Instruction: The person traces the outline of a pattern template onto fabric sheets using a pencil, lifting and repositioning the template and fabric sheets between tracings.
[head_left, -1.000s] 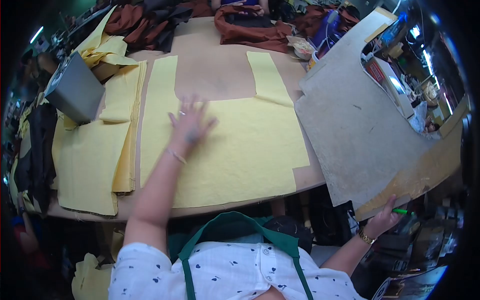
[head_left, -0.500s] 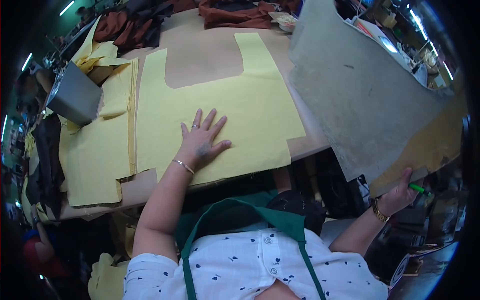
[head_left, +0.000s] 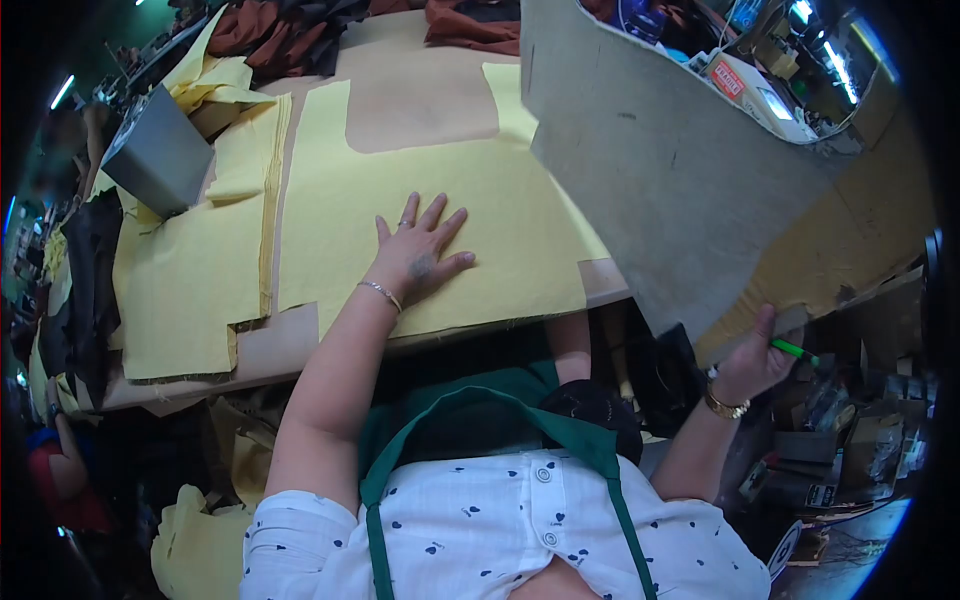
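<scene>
My left hand (head_left: 425, 248) lies flat with spread fingers on a yellow cloth piece (head_left: 400, 300), which has a wide notch cut in its far side. My right hand (head_left: 745, 370) grips the near edge of a large grey-and-brown cardboard pattern (head_left: 640, 190). The pattern is held over the right side of the cloth and covers part of it. A green pen (head_left: 796, 352) sticks out from the fingers of that same hand.
Left of the cloth lies a yellow fabric stack (head_left: 190, 310) with a grey metal block (head_left: 158, 155) on it. Dark red cloth (head_left: 275, 40) is heaped at the back. A white box (head_left: 755, 95) stands beyond the pattern. Another person's arm (head_left: 68, 450) shows at far left.
My right hand has brought the cardboard pattern leftward, so it now overlaps the cloth's right side. My left hand stays flat on the cloth. The view has shifted slightly.
</scene>
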